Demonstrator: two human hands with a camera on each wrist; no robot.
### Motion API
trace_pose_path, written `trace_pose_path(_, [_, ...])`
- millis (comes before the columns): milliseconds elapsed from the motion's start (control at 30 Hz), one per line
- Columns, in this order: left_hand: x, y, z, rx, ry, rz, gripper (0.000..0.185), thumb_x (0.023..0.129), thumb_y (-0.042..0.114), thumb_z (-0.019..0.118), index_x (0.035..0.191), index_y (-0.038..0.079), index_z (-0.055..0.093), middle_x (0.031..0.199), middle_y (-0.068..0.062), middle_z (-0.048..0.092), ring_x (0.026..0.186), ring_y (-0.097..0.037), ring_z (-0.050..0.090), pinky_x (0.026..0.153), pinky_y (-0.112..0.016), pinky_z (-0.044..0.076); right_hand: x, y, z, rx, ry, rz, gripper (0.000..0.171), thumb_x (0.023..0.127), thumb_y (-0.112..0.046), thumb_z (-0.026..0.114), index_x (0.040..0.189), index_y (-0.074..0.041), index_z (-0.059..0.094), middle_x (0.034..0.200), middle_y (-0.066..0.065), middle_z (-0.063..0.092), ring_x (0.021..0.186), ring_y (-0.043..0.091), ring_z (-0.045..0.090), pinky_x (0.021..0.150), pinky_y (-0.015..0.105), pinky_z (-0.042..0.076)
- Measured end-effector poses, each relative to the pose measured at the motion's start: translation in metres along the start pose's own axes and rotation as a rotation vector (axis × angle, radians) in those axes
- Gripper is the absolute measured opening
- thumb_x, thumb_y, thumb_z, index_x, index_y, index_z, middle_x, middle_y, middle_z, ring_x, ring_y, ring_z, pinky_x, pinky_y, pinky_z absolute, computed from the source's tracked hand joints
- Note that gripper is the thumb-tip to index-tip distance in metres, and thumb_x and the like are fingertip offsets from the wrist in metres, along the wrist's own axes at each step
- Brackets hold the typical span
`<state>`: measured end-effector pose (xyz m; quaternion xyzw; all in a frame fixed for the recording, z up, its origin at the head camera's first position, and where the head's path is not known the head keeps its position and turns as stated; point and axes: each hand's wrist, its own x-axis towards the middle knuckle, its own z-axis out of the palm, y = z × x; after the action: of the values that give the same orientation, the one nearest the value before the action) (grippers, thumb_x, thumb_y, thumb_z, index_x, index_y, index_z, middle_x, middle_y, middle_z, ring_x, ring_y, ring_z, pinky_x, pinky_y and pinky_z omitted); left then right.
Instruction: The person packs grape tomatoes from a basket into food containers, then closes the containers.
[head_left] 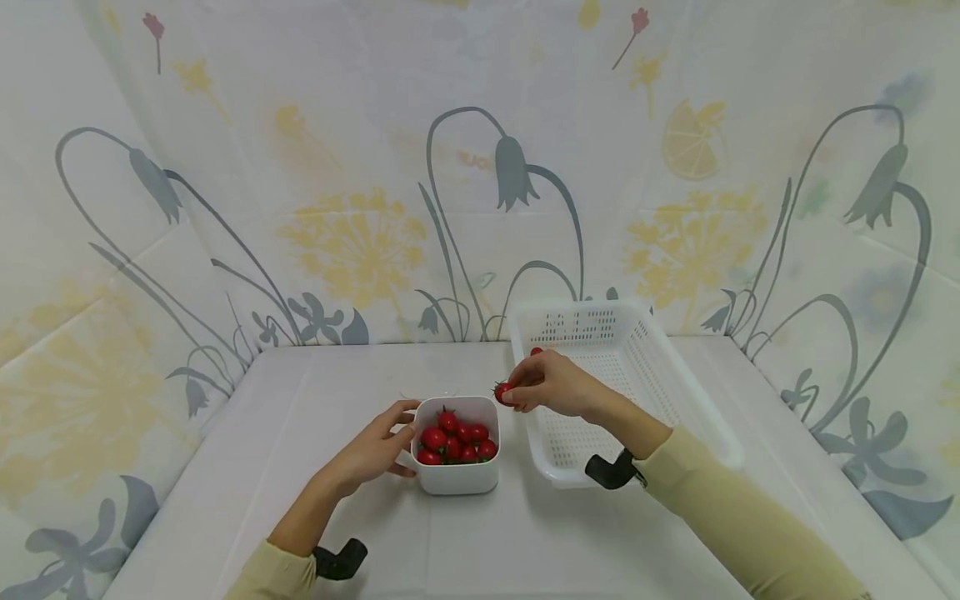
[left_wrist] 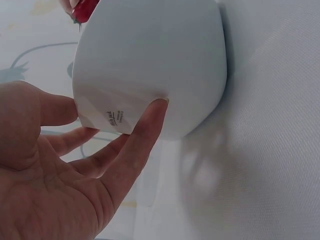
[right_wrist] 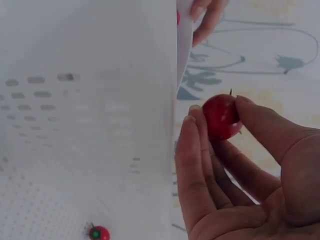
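Note:
My right hand pinches a cherry tomato, red with a green stem, between thumb and fingertips. It is up at the left edge of a white plastic basket, just right of a small white square container. Several cherry tomatoes lie inside that container. My left hand touches the container's left side with spread, fairly straight fingers; small print shows on the wall in the left wrist view. In the basket lies another tomato, partly hidden behind my right hand in the head view.
The basket has slotted walls and stands on the right of the white-covered table. A patterned cloth with flowers hangs behind and along both sides. Black wrist mounts sit on both wrists.

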<state>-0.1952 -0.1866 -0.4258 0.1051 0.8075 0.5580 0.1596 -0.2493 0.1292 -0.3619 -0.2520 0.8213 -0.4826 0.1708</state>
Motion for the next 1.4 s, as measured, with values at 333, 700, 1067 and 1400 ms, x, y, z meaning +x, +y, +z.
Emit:
trace_pose_path(333, [0.001, -0.001, 0.0, -0.013, -0.005, 0.004, 0.045, 0.11, 0.016, 0.044, 0.153, 0.008, 0.037, 0.151, -0.029, 0.038, 0.11, -0.035, 0.063, 0.075, -0.047, 0.064, 0.001, -0.018, 0.03, -0.035, 0.025, 0.038, 0.016, 0.094, -0.014, 0.074, 0.101, 0.0, 0.072, 0.093, 0.01, 0.075, 0.079, 0.023, 0.071, 0.075, 0.032, 0.062])
trace_pose_path(700, [0.002, -0.002, -0.002, -0.003, -0.002, -0.007, 0.045, 0.11, 0.018, 0.045, 0.153, 0.009, 0.037, 0.153, -0.029, 0.037, 0.112, -0.035, 0.063, 0.076, -0.045, 0.064, 0.006, -0.024, 0.073, -0.205, 0.106, 0.0, 0.02, 0.095, -0.017, 0.073, 0.11, -0.003, 0.071, 0.096, 0.006, 0.073, 0.085, 0.02, 0.07, 0.072, 0.032, 0.061])
trace_pose_path(1067, [0.0, -0.002, -0.002, -0.004, -0.005, 0.007, 0.046, 0.11, 0.018, 0.045, 0.154, 0.009, 0.037, 0.152, -0.03, 0.037, 0.113, -0.036, 0.063, 0.076, -0.045, 0.064, 0.018, -0.014, 0.109, -0.424, 0.219, -0.005, 0.019, 0.094, -0.01, 0.073, 0.112, -0.002, 0.072, 0.085, 0.004, 0.07, 0.071, 0.015, 0.059, 0.06, 0.024, 0.055])
trace_pose_path(1400, [0.001, -0.001, -0.002, -0.012, -0.01, 0.014, 0.045, 0.11, 0.017, 0.045, 0.153, 0.009, 0.037, 0.152, -0.03, 0.037, 0.113, -0.037, 0.062, 0.076, -0.046, 0.064, 0.027, -0.014, 0.114, -0.546, 0.17, -0.017, 0.039, 0.091, -0.009, 0.076, 0.129, -0.012, 0.067, 0.103, 0.003, 0.073, 0.09, 0.019, 0.065, 0.077, 0.03, 0.059])
